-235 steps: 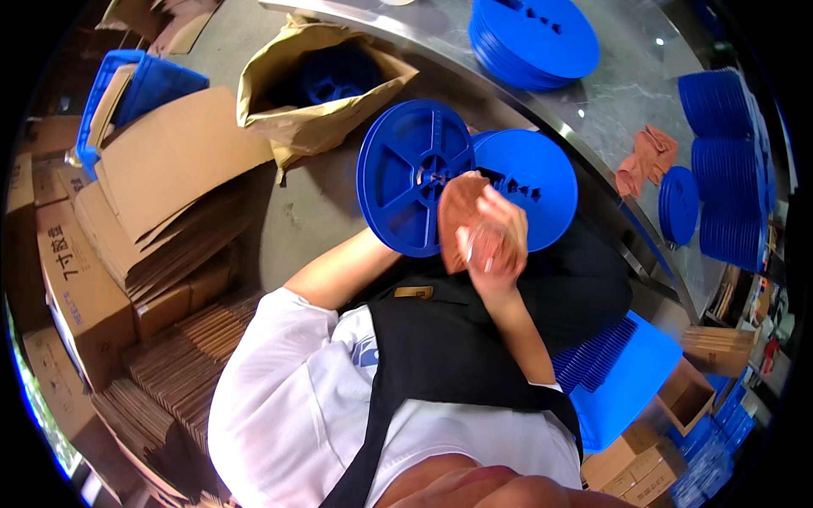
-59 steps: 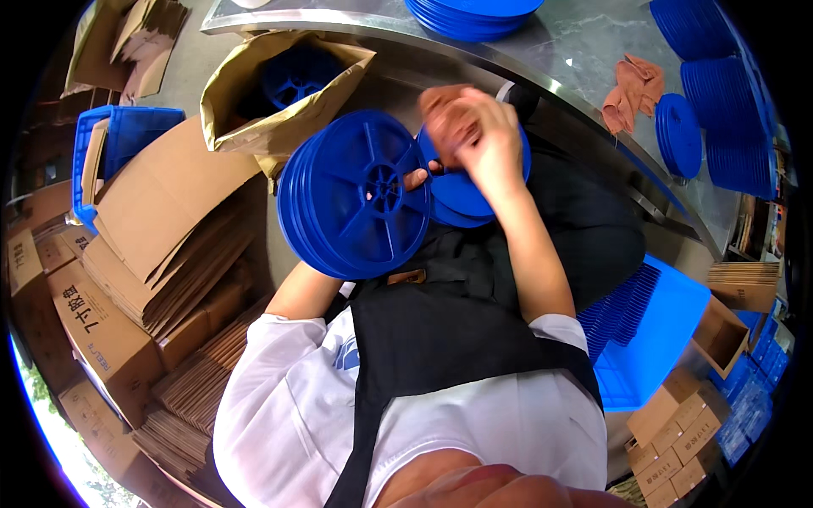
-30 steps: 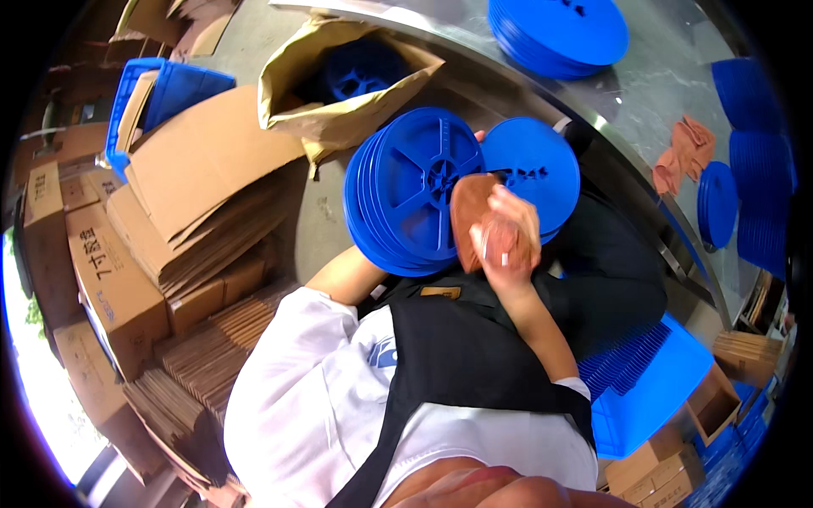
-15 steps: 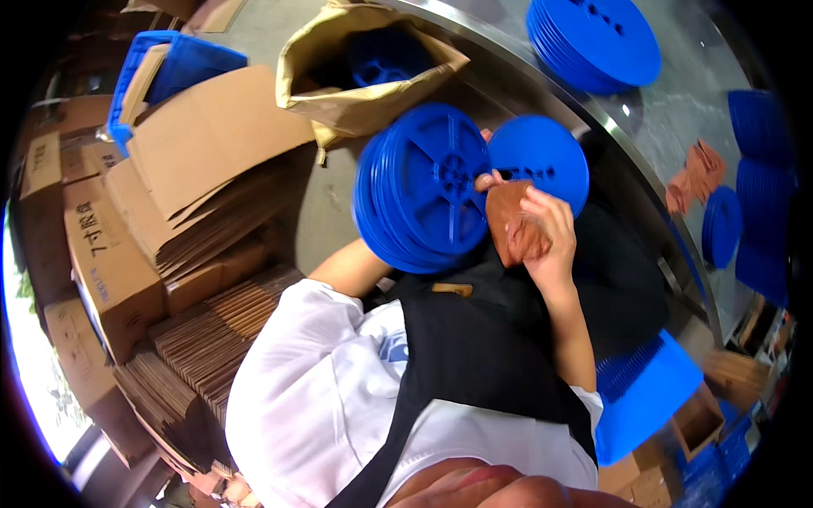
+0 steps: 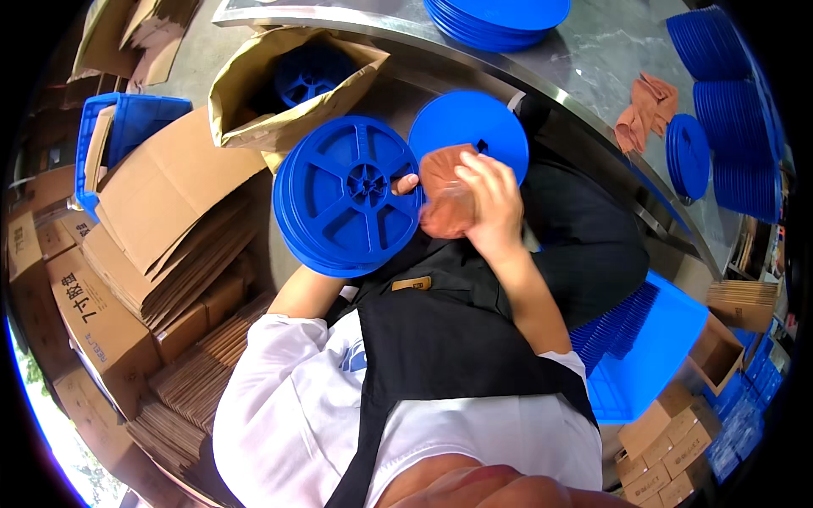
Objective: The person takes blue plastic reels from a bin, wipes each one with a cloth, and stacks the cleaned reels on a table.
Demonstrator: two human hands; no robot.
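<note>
Two bare hands are at work between one person's lap and one metal table [image 5: 584,80]. The left hand [image 5: 406,184], mostly hidden, grips one stack of blue reels [image 5: 347,190] tilted upright at the left, its single visible thumb at the right edge; the front reel shows fully, several rims behind it, too crowded to count. The right hand [image 5: 495,203] is closed around one brown cloth [image 5: 447,173], just right of that stack. Beyond the hands sits one blue disc [image 5: 461,123], partly covered. One paper sack [image 5: 271,131] stands far left, at least one reel inside. A second cloth [image 5: 648,110] lies on the table's right, beside one small reel stack [image 5: 688,157] and three rows of reels [image 5: 728,118]; one larger stack [image 5: 495,30] stands far off. Two blue bins show: one far left [image 5: 157,118], one near right [image 5: 656,360].
</note>
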